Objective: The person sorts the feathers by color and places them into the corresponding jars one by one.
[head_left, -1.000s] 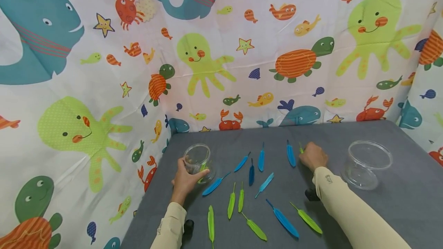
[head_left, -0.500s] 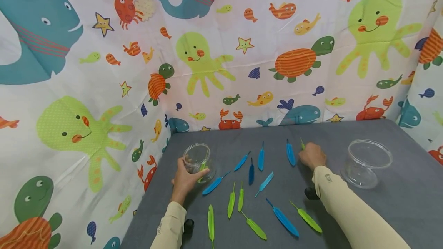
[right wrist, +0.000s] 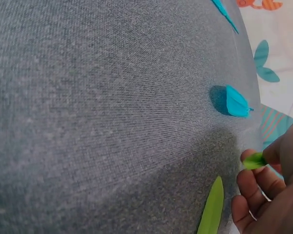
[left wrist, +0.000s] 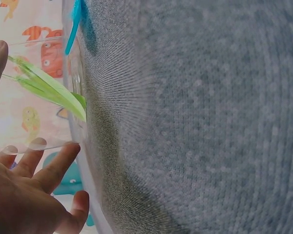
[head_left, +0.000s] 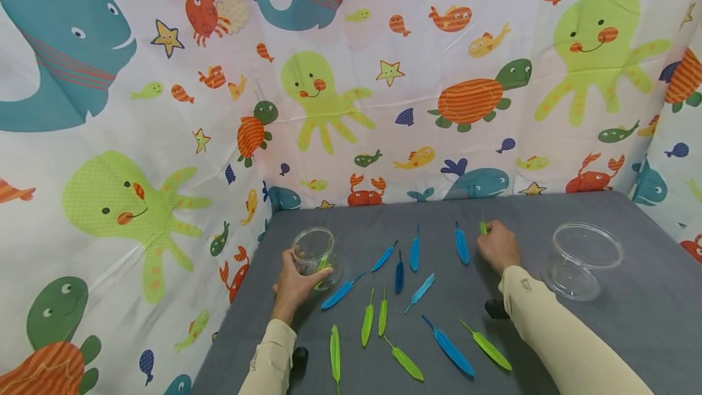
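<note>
My left hand point(head_left: 296, 285) grips a small clear jar point(head_left: 309, 247) at the table's left, thumb on one side and fingers on the other. Several green feathers point(left wrist: 49, 90) lean inside it, seen through the wall in the left wrist view. Toward the back right, my right hand point(head_left: 498, 247) pinches a green feather point(right wrist: 254, 162) between thumb and index finger. Its stem points up in the head view, and part of it is hidden by the fingers. A blue feather point(head_left: 462, 244) lies just left of this hand. Below it in the right wrist view lies another green feather point(right wrist: 212, 209).
A wider clear container point(head_left: 565, 270) stands right of my right hand. Between my arms, several blue feathers point(head_left: 452, 344) and green feathers point(head_left: 407, 361) lie scattered on the grey cloth point(head_left: 647, 322). A printed sea-animal curtain point(head_left: 411, 90) hangs behind and at the sides.
My right hand has moved slightly up and right with the green feather, which now points more upright. My left hand and the jar have stayed in place.
</note>
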Demonstrator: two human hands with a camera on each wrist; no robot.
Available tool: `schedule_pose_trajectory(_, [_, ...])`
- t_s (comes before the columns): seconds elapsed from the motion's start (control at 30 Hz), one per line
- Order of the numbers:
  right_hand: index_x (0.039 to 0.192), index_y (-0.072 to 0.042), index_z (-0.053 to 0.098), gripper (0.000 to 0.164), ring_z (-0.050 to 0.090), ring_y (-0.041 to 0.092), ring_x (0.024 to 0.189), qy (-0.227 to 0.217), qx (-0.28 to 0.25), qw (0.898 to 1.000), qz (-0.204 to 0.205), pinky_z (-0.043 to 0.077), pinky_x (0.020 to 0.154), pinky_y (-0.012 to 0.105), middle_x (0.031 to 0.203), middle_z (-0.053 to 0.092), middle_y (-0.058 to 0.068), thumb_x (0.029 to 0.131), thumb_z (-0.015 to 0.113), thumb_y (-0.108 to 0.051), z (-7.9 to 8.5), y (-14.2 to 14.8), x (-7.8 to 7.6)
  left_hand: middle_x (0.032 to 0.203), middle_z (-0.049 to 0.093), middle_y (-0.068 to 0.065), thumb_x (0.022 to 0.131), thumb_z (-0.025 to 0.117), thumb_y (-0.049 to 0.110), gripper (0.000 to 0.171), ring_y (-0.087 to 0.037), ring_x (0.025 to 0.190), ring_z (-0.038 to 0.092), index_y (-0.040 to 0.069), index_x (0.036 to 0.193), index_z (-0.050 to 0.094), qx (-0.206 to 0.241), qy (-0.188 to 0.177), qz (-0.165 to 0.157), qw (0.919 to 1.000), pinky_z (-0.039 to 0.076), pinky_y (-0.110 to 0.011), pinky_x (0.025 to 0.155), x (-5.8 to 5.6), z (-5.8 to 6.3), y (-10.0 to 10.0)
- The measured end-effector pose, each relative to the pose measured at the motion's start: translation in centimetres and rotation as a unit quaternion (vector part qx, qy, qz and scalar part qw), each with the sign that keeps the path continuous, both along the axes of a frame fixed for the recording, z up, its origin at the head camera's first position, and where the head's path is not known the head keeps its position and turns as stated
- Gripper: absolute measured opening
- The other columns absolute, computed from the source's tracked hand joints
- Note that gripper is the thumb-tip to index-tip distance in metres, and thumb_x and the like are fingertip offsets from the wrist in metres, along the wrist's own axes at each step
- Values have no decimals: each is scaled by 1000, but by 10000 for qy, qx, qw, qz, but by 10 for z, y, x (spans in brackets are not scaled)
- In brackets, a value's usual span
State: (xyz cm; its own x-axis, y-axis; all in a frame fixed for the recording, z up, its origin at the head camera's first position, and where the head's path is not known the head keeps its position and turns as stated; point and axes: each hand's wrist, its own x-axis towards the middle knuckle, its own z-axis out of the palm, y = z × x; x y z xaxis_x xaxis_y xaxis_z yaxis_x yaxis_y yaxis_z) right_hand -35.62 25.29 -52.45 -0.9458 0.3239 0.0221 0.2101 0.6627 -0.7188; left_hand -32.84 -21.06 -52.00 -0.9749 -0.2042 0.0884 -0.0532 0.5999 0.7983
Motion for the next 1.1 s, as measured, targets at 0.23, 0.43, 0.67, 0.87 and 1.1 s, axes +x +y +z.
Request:
schedule_pose_trajectory(0.23, [128, -1, 58, 38, 58, 28, 73, 530, -160, 9985, 24, 43, 57, 34, 106, 68, 23, 95, 51, -19, 0, -1, -1, 148, 55, -19, 66, 92, 57, 104, -42, 132, 56, 21, 144, 34, 52, -6, -19, 10000, 12, -71, 107, -1, -2, 0])
schedule_pose_trajectory(0.43, [128, -4, 58, 35, 61, 20, 69, 1040, -642, 9901, 687, 45, 57, 31, 96, 72, 21, 94, 57, -11, 7, -4, -2, 149, 54, -19, 66, 91, 58, 105, -42, 133, 55, 20, 145, 33, 52, 7, 3, 10000, 13, -70, 107, -2, -2, 0])
schedule_pose_trajectory(0.67, [131, -6, 56, 33, 73, 20, 80, 1154, -1111, 9749, 1546, 52, 65, 27, 99, 76, 21, 98, 57, -8, 18, -17, -4, 149, 53, -19, 66, 91, 59, 105, -42, 132, 56, 21, 145, 33, -15, -32, 27, 10000, 16, -68, 104, -2, -3, 0])
schedule_pose_trajectory(0.87, [133, -4, 55, 33, 75, 30, 97, 1252, -1508, 9606, 1972, 57, 76, 31, 108, 74, 26, 101, 56, -9, 36, -42, -7, 149, 53, -19, 66, 91, 59, 106, -42, 132, 56, 21, 146, 33, 6, -36, 28, 10000, 14, -69, 106, -2, -3, -1])
schedule_pose_trajectory(1.1, [132, -1, 53, 32, 73, 36, 104, 1408, -1832, 9404, 2494, 56, 79, 30, 110, 74, 25, 102, 58, -8, 62, -82, -9, 150, 52, -18, 66, 90, 60, 106, -39, 133, 57, 22, 146, 32, -43, -65, 32, 10000, 15, -68, 105, -3, -5, -1])
